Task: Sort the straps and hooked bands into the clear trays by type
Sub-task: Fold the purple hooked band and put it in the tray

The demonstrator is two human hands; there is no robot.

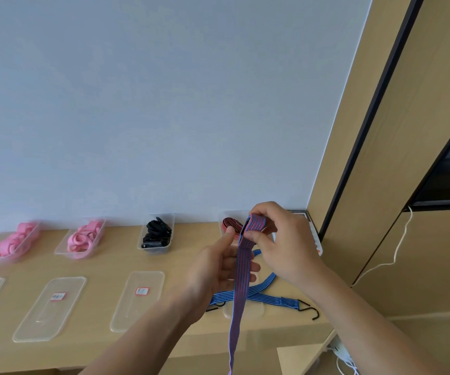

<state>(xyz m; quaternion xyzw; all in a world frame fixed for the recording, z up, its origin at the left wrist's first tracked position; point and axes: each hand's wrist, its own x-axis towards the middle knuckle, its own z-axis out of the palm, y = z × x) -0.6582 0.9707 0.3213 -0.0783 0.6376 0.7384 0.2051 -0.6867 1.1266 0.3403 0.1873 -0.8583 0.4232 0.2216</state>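
Note:
My right hand (pixel 280 239) pinches the folded top of a red-and-blue striped band (pixel 241 282), which hangs down past the table's front edge. My left hand (pixel 218 266) is open beside the band, thumb touching it near the fold. Under my hands a blue striped hooked band (pixel 269 297) lies crossed on the table, its black hook (pixel 310 311) at the right. Four clear trays stand along the wall: two with pink straps (pixel 15 240) (pixel 83 238), one with black straps (pixel 156 234), one with a red band (pixel 229 224), partly hidden by my hands.
Clear tray lids (pixel 50 309) (pixel 138 299) with red-edged labels lie in a row near the front of the wooden table (pixel 104 266). A wooden cabinet (pixel 407 158) stands at the right, with a white cable (pixel 396 250) hanging beside it.

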